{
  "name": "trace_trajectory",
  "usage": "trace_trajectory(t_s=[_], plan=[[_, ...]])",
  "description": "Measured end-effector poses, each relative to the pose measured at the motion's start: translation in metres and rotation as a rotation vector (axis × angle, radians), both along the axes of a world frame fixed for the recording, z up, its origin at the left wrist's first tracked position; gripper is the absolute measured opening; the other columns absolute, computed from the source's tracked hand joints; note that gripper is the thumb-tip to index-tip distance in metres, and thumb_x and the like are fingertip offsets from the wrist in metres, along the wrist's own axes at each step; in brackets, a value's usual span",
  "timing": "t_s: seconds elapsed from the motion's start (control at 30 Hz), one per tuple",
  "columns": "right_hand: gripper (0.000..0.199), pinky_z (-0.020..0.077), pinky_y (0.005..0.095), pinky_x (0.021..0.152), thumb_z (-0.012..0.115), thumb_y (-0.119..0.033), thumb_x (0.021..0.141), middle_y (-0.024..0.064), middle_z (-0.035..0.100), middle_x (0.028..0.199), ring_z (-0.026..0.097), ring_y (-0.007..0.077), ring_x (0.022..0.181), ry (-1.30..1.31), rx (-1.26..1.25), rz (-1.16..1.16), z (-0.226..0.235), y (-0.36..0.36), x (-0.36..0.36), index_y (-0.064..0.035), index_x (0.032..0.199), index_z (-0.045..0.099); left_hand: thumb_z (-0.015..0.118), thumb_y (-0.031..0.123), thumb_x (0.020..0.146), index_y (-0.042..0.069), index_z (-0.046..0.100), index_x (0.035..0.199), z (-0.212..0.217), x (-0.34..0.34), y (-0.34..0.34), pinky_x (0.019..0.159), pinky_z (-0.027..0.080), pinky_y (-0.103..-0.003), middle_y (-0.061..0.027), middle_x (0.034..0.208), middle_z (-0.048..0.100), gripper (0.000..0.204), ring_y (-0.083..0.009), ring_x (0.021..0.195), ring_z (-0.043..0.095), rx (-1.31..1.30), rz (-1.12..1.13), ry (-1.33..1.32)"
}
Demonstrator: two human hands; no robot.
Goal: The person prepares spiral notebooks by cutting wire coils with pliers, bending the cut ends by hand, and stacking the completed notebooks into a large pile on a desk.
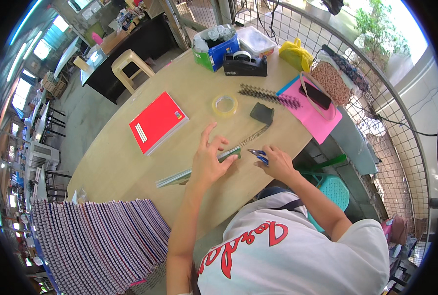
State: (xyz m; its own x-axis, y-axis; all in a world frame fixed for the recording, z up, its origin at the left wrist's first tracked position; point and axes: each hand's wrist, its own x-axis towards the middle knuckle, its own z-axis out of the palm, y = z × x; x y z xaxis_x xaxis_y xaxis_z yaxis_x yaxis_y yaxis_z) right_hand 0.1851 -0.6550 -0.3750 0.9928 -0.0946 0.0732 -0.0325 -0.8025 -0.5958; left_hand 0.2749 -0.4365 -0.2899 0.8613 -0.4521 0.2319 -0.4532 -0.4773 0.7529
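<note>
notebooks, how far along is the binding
Done: a long row of bound notebooks is stacked at the table's near edge. In hand: the left hand presses on a notebook with a wire coil sticking out; the right hand holds blue pliers. Left: spare coils and a red notebook.

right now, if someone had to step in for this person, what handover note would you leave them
Left hand: palm pressing flat on the notebook lying near the table edge, fingers spread; not gripping.
Right hand: closed on a small blue-handled tool at the notebook's end, where the spiral wire sticks out toward a dark pad.
Around: spare spiral coils, tape roll, red notebook, row of bound notebooks at lower left.
Done: the wire looks threaded along the notebook's edge.
Left: the protruding wire end is not yet trimmed.
</note>
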Motion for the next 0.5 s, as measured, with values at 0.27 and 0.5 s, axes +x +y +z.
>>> trace_trajectory(t_s=[0.27, 0.5], plan=[[0.037, 0.0481, 0.0451, 0.091, 0.076, -0.022, 0.081, 0.0185, 0.065, 0.105, 0.061, 0.0353, 0.102, -0.257, 0.042, -0.378, -0.117, -0.178, 0.046, -0.0033, 0.111, 0.066, 0.082, 0.016, 0.077, 0.007, 0.067, 0.089, -0.029, 0.001, 0.005, 0.061, 0.051, -0.035, -0.0057, 0.138, 0.055, 0.021, -0.0190, 0.069, 0.067, 0.225, 0.057, -0.177], [0.063, 0.0461, 0.0429, 0.103, 0.071, -0.003, 0.073, 0.0178, 0.045, 0.143, 0.049, 0.0418, 0.128, -0.242, -0.656, 0.796, -0.006, -0.151, 0.167, -0.0201, 0.133, 0.062, 0.079, 0.023, 0.080, 0.010, 0.069, 0.088, -0.020, -0.016, -0.002, 0.060, 0.050, -0.037, 0.0006, 0.117, 0.066, 0.018, -0.0194, 0.070, 0.067, 0.239, 0.099, -0.260]])
